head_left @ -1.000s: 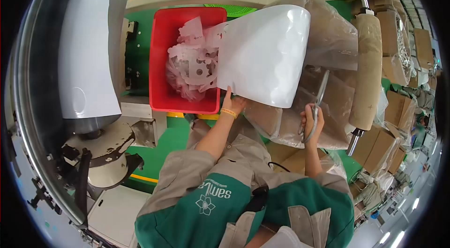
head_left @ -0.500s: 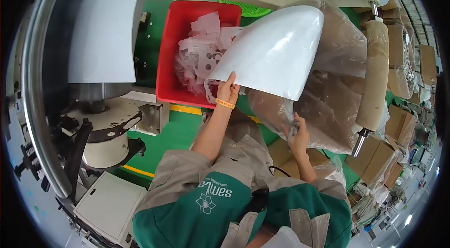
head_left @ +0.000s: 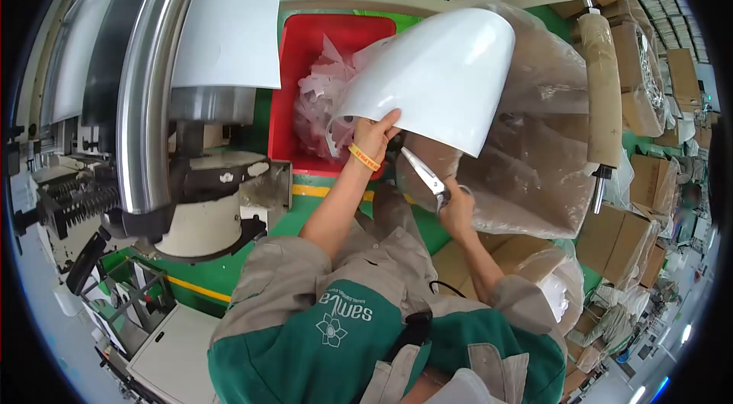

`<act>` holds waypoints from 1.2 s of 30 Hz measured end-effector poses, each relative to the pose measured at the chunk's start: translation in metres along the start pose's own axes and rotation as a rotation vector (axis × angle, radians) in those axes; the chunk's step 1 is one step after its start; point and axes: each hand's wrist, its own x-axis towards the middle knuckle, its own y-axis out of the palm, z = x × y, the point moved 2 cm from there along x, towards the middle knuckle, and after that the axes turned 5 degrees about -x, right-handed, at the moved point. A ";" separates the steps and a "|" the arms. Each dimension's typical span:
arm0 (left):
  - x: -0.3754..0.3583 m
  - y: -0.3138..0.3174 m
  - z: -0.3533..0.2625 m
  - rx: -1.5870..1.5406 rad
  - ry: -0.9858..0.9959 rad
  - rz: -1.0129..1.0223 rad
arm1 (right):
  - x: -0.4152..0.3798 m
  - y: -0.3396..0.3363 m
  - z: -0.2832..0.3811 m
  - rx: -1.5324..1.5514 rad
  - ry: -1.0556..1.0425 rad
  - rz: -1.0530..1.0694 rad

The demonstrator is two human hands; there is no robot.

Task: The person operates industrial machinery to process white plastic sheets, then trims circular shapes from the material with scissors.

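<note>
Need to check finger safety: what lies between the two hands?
In the head view, the scissors lie there, blades pointing from the right hand toward the left hand, which holds the white sheet.

The sheet [head_left: 443, 75] reaches over the bin [head_left: 284, 117] — scraps [head_left: 314, 102] inside it, roller [head_left: 146, 114] left, bag [head_left: 534, 159] right.

One head-worn camera looks forward and down from near, above and behind the fingers [head_left: 392, 119], its wide, round-edged view reaching well past them on every side.
</note>
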 end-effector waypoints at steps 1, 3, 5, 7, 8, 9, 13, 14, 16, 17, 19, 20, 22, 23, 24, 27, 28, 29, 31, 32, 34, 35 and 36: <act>-0.006 -0.003 -0.002 0.009 0.005 0.011 | -0.015 0.002 0.006 0.012 0.020 0.037; -0.023 -0.009 -0.003 0.047 0.051 -0.057 | -0.040 0.004 -0.002 0.090 -0.016 0.192; -0.040 -0.018 0.002 0.070 -0.021 -0.092 | -0.052 -0.021 -0.010 0.119 -0.129 0.201; -0.058 -0.017 0.018 0.012 -0.011 -0.100 | -0.059 -0.047 -0.027 0.123 -0.216 0.173; -0.069 -0.018 0.027 0.059 -0.044 -0.129 | -0.065 -0.062 -0.033 0.097 -0.104 0.146; -0.074 -0.014 0.037 0.101 -0.070 -0.147 | -0.065 -0.074 -0.039 0.064 -0.004 0.108; -0.083 0.000 0.085 0.104 -0.070 -0.094 | -0.048 -0.076 -0.046 0.591 0.337 0.047; -0.085 -0.001 0.095 0.174 -0.067 -0.088 | -0.042 -0.070 -0.046 0.717 0.397 0.098; -0.089 0.004 0.114 0.215 -0.104 -0.110 | -0.030 -0.062 -0.027 0.889 0.566 0.112; -0.091 0.006 0.122 0.189 -0.109 -0.092 | -0.026 -0.059 -0.019 0.973 0.657 0.115; -0.094 0.008 0.136 0.138 -0.118 -0.058 | -0.016 -0.043 -0.024 1.187 0.836 0.164; -0.095 0.009 0.134 0.199 -0.046 -0.025 | -0.011 -0.038 -0.024 1.286 0.962 0.131; -0.098 0.015 0.130 0.161 -0.030 -0.054 | -0.004 -0.017 -0.049 1.496 1.000 0.058; -0.099 0.017 0.127 0.143 -0.024 -0.067 | 0.001 -0.013 -0.051 1.601 1.019 0.017; -0.097 0.013 0.130 0.159 -0.027 -0.055 | 0.005 -0.012 -0.054 1.609 1.092 -0.022; -0.092 0.002 0.121 0.320 -0.107 -0.102 | 0.004 -0.003 -0.082 1.651 0.828 0.078; -0.094 0.004 0.111 -0.021 -0.116 -0.162 | 0.007 -0.013 -0.067 1.598 0.910 -0.061; -0.091 -0.004 0.105 -0.210 -0.076 -0.166 | 0.008 -0.017 -0.070 1.607 0.849 -0.066; -0.080 -0.034 0.095 -0.497 -0.067 -0.163 | 0.007 -0.030 -0.081 1.622 0.732 -0.078; -0.080 -0.039 0.083 -0.509 -0.058 -0.140 | 0.008 -0.033 -0.084 1.586 0.799 -0.136; -0.081 -0.043 0.067 -0.508 -0.043 -0.102 | 0.007 -0.032 -0.088 1.608 0.705 -0.129; -0.082 -0.044 0.062 -0.494 -0.042 -0.091 | 0.006 -0.031 -0.089 1.623 0.696 -0.100; -0.083 -0.046 0.059 -0.478 -0.045 -0.078 | 0.005 -0.029 -0.088 1.621 0.705 -0.087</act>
